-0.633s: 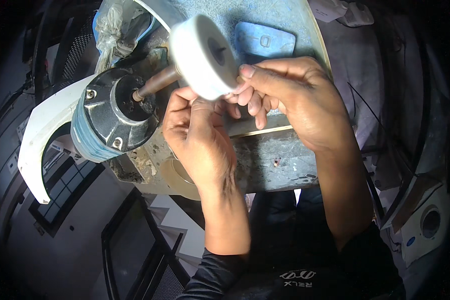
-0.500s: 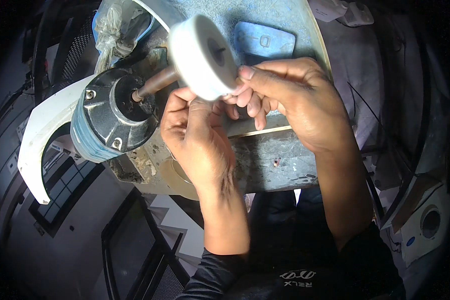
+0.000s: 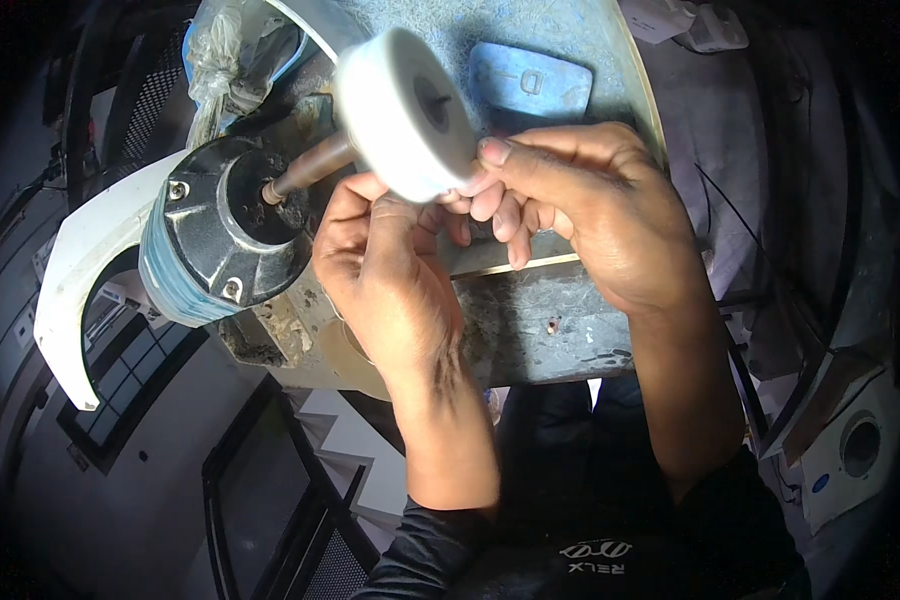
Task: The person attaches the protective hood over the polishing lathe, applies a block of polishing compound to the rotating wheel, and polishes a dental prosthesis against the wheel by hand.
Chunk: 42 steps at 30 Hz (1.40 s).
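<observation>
A white polishing wheel (image 3: 382, 120), smeared by motion, sits on a brown shaft (image 3: 312, 166). The shaft comes out of a black motor (image 3: 232, 225) with a blue-grey wrapped body. Just under the wheel's lower edge is my left hand (image 3: 390, 265), its fingers bent and pinched together. From the right, my right hand (image 3: 610, 215) meets it there, thumb and forefinger pressed together close to the rim. Whatever the two hands hold between them is too small or too hidden behind the wheel and fingers to name.
Behind the wheel, a blue block (image 3: 530, 82) lies on a dusty pale-blue tray (image 3: 410, 18). A knotted clear plastic bag (image 3: 220, 60) is at the back left. A curved white guard (image 3: 75, 290) flanks the motor. The worn bench edge (image 3: 550, 330) runs below my hands.
My left hand has shifted slightly left, and my right hand has tilted a little at the rim. The wheel still shows motion blur.
</observation>
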### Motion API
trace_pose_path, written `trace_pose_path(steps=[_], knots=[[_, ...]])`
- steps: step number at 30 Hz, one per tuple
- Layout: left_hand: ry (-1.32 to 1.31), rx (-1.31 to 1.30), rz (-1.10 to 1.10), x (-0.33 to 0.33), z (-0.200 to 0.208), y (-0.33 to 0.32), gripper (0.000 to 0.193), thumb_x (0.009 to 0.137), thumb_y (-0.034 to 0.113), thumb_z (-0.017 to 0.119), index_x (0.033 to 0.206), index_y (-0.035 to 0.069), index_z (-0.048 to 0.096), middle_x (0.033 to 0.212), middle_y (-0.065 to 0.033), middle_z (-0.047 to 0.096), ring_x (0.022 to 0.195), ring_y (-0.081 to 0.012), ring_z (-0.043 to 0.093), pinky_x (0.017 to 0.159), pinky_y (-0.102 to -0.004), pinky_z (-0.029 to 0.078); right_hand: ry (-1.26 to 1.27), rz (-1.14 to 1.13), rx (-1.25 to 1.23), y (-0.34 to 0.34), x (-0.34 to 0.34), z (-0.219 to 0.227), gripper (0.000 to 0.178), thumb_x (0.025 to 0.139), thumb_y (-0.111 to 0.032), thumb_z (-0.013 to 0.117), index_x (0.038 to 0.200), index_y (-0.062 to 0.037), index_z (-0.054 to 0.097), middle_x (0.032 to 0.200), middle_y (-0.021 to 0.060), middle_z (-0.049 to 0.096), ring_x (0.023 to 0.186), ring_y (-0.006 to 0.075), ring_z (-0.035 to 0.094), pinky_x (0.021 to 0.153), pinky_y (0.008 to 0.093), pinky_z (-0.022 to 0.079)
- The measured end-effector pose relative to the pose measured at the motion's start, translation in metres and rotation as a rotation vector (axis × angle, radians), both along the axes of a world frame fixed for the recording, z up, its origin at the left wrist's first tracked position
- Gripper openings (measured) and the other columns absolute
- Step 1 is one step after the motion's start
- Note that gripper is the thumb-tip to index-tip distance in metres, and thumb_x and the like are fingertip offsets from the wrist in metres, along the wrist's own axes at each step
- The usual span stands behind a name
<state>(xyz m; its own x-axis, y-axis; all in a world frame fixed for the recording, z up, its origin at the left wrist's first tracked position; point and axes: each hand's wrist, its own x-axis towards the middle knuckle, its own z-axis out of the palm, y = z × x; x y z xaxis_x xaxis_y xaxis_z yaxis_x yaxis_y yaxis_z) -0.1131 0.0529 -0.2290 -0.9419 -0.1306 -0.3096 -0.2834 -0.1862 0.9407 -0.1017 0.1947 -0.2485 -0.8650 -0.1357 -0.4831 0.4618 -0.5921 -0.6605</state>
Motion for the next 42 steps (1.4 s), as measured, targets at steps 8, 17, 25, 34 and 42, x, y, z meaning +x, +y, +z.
trace_pose_path(steps=[8, 17, 25, 34, 42], knots=[[0.001, -0.015, -0.007, 0.0, 0.0, 0.001, 0.023, 0.089, 0.005, 0.05, 0.104, -0.012, 0.056, 0.089, -0.0176, 0.066, 0.072, -0.0184, 0.061, 0.061, -0.0294, 0.044, 0.011, 0.009, 0.005, 0.002, 0.0, -0.002, 0.022, 0.094, -0.012, 0.06, 0.094, 0.0083, 0.068, 0.079, 0.0144, 0.067, 0.063, 0.0149, 0.061, 0.051, 0.0274, 0.051], [0.023, 0.039, 0.068, 0.0, 0.004, 0.007, 0.007, 0.089, 0.0, 0.053, 0.089, -0.005, 0.059, 0.079, -0.0129, 0.066, 0.066, -0.0166, 0.062, 0.057, -0.0275, 0.046, 0.035, 0.015, 0.012, 0.001, 0.0, 0.001, 0.022, 0.094, -0.012, 0.06, 0.094, 0.0085, 0.068, 0.079, 0.0137, 0.067, 0.062, 0.0145, 0.062, 0.051, 0.0272, 0.051], [0.041, 0.026, 0.049, -0.001, 0.001, 0.005, 0.006, 0.088, -0.001, 0.054, 0.089, -0.005, 0.058, 0.081, -0.0129, 0.065, 0.066, -0.0153, 0.061, 0.057, -0.0271, 0.047, 0.033, -0.014, -0.022, 0.0, 0.0, -0.003, 0.021, 0.093, -0.012, 0.06, 0.092, 0.0077, 0.068, 0.077, 0.013, 0.068, 0.06, 0.0125, 0.062, 0.049, 0.0247, 0.051], [0.057, 0.02, 0.059, -0.001, -0.001, 0.007, 0.005, 0.089, -0.002, 0.055, 0.09, -0.005, 0.058, 0.08, -0.0124, 0.065, 0.066, -0.0144, 0.06, 0.058, -0.0263, 0.047, 0.042, -0.02, 0.001, 0.001, -0.001, -0.004, 0.021, 0.093, -0.013, 0.062, 0.089, 0.0068, 0.069, 0.075, 0.0113, 0.068, 0.058, 0.0094, 0.061, 0.048, 0.0217, 0.052], [0.275, -0.053, 0.065, 0.01, -0.005, 0.01, 0.004, 0.089, -0.003, 0.056, 0.093, -0.005, 0.056, 0.081, -0.0127, 0.064, 0.068, -0.0148, 0.061, 0.062, -0.0252, 0.049, 0.128, -0.007, 0.096, 0.0, 0.005, 0.001, 0.021, 0.094, -0.011, 0.059, 0.095, 0.0086, 0.067, 0.078, 0.0129, 0.067, 0.062, 0.0132, 0.062, 0.054, 0.0256, 0.051]])
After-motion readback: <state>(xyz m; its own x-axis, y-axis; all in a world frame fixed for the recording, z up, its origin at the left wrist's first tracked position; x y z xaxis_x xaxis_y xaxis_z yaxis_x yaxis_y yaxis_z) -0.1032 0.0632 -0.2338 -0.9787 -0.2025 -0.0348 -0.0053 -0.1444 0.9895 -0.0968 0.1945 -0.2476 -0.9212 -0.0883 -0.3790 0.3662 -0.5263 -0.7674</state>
